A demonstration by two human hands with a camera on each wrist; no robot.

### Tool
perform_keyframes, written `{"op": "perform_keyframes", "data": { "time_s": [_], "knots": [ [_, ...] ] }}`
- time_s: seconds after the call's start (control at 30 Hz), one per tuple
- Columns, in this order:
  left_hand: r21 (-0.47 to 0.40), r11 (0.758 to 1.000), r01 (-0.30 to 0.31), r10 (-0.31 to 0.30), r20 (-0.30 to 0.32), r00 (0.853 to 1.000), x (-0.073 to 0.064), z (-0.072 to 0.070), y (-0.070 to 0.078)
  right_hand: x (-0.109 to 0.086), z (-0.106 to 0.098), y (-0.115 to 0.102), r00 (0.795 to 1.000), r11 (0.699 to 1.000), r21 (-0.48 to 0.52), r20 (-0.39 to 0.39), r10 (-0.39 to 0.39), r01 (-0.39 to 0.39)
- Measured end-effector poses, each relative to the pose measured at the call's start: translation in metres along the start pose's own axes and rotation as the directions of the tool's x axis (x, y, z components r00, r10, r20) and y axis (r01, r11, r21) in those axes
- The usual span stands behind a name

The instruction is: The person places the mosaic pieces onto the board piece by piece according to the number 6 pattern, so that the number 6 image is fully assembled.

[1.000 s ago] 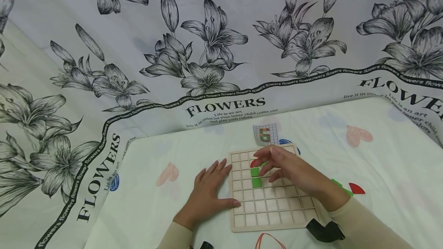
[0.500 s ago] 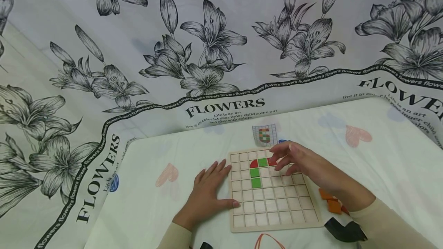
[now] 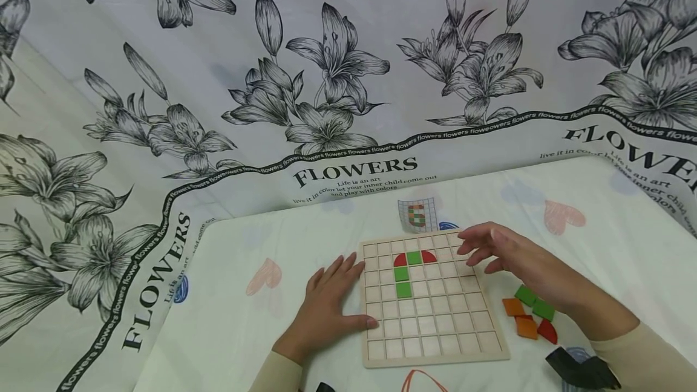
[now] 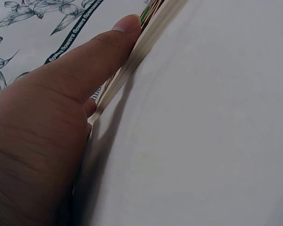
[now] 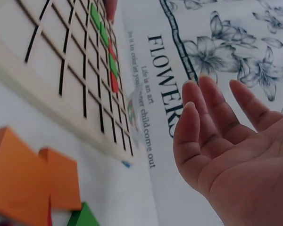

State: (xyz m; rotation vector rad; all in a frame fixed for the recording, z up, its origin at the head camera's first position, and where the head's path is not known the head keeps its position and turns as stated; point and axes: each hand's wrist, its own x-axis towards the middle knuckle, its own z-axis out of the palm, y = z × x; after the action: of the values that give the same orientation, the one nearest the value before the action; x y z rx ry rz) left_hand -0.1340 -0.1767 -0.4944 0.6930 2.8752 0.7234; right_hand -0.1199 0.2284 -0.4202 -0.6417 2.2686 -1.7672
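Observation:
A wooden grid board (image 3: 430, 307) lies on the cloth, with green square tiles (image 3: 401, 273) and red quarter-round tiles (image 3: 429, 256) set in its upper cells. My left hand (image 3: 329, 304) rests at the board's left edge, fingers spread and thumb on the rim; the left wrist view shows the thumb (image 4: 104, 54) against the edge. My right hand (image 3: 506, 253), fingers relaxed and holding nothing, hovers by the board's upper right edge. Loose tiles lie right of the board: orange squares (image 3: 526, 326), green squares (image 3: 543, 309) and a red quarter-round (image 3: 547, 332).
A small printed pattern card (image 3: 418, 215) lies behind the board. The table cloth (image 3: 229, 319) has heart prints, and a flowered sheet (image 3: 348, 77) hangs behind. An orange cord loop (image 3: 422, 374) shows at the front edge. Black wrist gear (image 3: 582, 369) sits under the right forearm.
My right hand has moved right, off the tiled cells, uncovering a red quarter-round in the upper row and the loose tiles beside the board. My left hand has stayed in place.

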Motion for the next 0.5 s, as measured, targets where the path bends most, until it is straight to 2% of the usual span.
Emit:
{"op": "perform_keyframes", "data": {
  "time_s": [0.2, 0.5],
  "knots": [
    [-0.001, 1.000, -0.015, 0.015, -0.010, 1.000, -0.001, 0.000, 0.000, -0.013, -0.009, 0.016, 0.998, 0.998, -0.005, 0.009, 0.062, -0.062],
    [-0.004, 1.000, -0.006, 0.006, -0.008, 1.000, 0.000, -0.001, 0.001, -0.033, -0.027, 0.036, 0.991, 0.986, -0.104, -0.030, 0.131, -0.133]
  ]
}}
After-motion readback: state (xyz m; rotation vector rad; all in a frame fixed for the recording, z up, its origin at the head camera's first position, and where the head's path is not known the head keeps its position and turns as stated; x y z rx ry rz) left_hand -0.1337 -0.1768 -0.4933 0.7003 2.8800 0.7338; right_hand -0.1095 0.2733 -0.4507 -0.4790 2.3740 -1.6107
